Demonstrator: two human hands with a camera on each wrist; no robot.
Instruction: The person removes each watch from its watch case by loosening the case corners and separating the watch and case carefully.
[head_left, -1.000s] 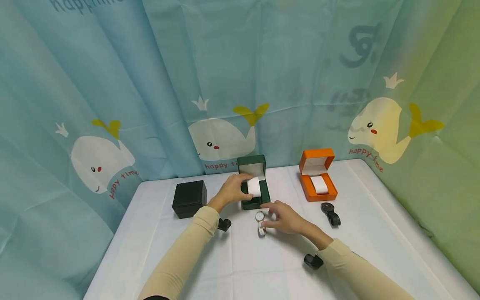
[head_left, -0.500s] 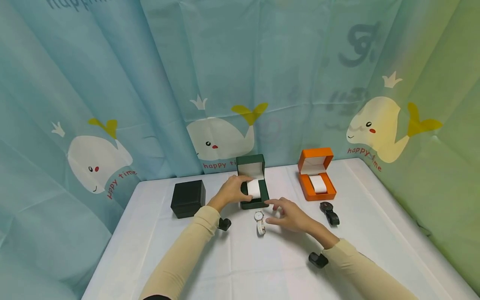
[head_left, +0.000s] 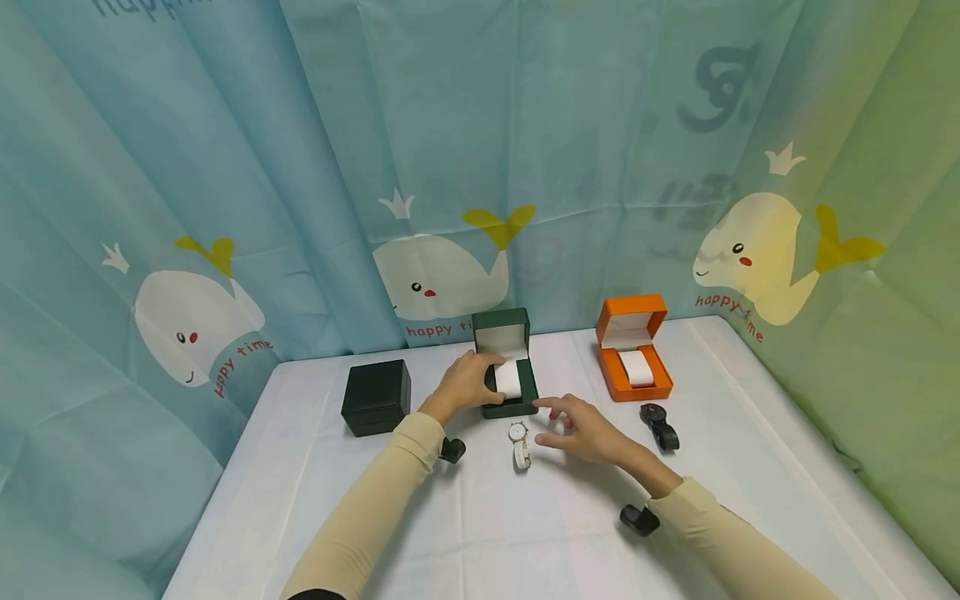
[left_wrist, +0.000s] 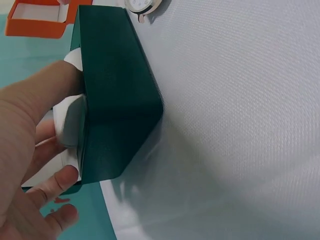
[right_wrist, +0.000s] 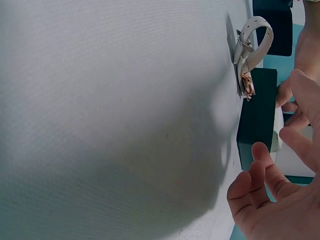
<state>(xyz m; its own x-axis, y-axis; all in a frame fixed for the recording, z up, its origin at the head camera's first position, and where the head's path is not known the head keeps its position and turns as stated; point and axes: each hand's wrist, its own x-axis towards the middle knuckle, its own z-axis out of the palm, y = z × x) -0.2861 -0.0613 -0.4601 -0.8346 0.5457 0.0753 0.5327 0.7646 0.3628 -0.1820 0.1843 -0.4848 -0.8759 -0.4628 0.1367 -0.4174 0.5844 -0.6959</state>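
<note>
Nearest, the right hand (head_left: 585, 432) is relaxed, holding nothing, the white watch (head_left: 520, 448) conveniently just to its left. Beyond, the left hand (head_left: 465, 383) pinches the white cushion (head_left: 507, 380) in the green box (head_left: 528, 383), lid (head_left: 501, 332) raised presumably for access.

We see a long, plain, pale-beige left sleeve (head_left: 366, 507) toward the left edge of the table (head_left: 525, 533), its cuff creased in small folds. A black band (head_left: 318, 594) shows farther up that arm. Toward the table's right edge we find a matching right sleeve (head_left: 731, 543). By each cuff we notice a small, black, rounded wrist camera, the left one (head_left: 453, 451) and the right one (head_left: 640, 521). We see the left hand (head_left: 467, 383) and right hand (head_left: 581, 429) bare.
</note>
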